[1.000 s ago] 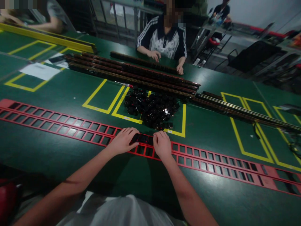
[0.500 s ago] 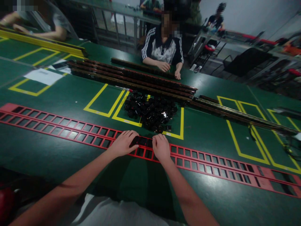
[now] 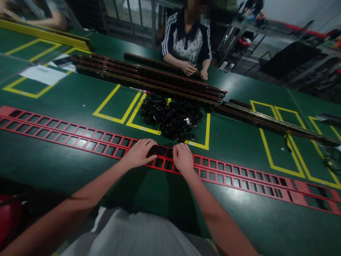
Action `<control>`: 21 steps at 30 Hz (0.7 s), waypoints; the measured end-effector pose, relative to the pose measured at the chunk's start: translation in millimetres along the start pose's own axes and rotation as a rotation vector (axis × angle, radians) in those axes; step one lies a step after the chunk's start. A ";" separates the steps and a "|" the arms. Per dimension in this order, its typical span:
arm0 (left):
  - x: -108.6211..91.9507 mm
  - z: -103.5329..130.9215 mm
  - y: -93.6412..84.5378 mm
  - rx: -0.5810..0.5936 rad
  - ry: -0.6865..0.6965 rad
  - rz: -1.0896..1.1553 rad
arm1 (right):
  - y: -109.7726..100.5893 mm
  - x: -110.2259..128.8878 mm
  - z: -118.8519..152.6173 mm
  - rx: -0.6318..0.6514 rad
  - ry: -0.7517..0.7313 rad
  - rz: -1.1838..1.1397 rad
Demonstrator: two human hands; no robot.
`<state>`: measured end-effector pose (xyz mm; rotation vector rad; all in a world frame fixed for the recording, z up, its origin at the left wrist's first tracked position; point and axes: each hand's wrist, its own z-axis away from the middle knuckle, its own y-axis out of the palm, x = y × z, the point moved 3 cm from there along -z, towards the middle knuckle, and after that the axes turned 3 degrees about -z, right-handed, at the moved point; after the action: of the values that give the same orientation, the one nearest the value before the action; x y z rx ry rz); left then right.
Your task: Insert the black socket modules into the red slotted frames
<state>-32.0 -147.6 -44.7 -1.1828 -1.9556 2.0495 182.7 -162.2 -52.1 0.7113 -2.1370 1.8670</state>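
Observation:
A long red frame [image 3: 87, 136] with two rows of rectangular openings lies across the green table before me. Small black blocks [image 3: 161, 150] sit in the upper row, between my hands. My left hand [image 3: 140, 153] bends over the left end of these blocks, its thumb and fingers either side of a dark block. My right hand [image 3: 183, 157] rests on the frame at the right end, fingers curled in; what is under them is hidden. Just beyond the frame lies a heap of small black parts [image 3: 173, 119].
Behind the heap, long dark rails [image 3: 149, 76] lie side by side, and thinner rails [image 3: 279, 124] run off to the right. Paper sheets [image 3: 44, 74] and a yellow beam [image 3: 45, 33] are at left. Across the table sits a person [image 3: 186, 46] with both hands near a rail.
My view has tilted down slightly, so the table sits higher in the picture. Both my hands stay at the same spots on the frame. The person opposite has shifted their hands slightly.

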 end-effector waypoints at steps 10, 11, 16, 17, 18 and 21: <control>2.2 -0.9 2.2 -0.024 0.006 -0.009 | 4.3 -1.3 -1.9 -0.016 -0.005 0.011; 1.6 -1.1 1.7 -0.018 0.005 -0.018 | 4.5 -1.4 -2.3 -0.017 -0.006 0.017; -0.8 -1.1 -0.7 0.006 0.016 -0.063 | 5.1 -1.6 -3.5 0.012 0.006 0.071; -0.8 -1.0 -0.9 0.004 0.018 -0.064 | 5.0 -1.5 -3.6 0.019 0.010 0.079; -0.5 -0.9 -0.8 0.000 0.020 -0.064 | 4.8 -1.4 -3.6 0.026 0.013 0.085; 0.7 -1.0 0.3 -0.007 0.026 -0.060 | 3.9 -0.9 -3.5 0.039 0.016 0.095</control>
<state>-31.7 -146.5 -45.2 -1.1314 -1.9640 1.9894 181.1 -158.2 -55.4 0.6112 -2.1655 1.9600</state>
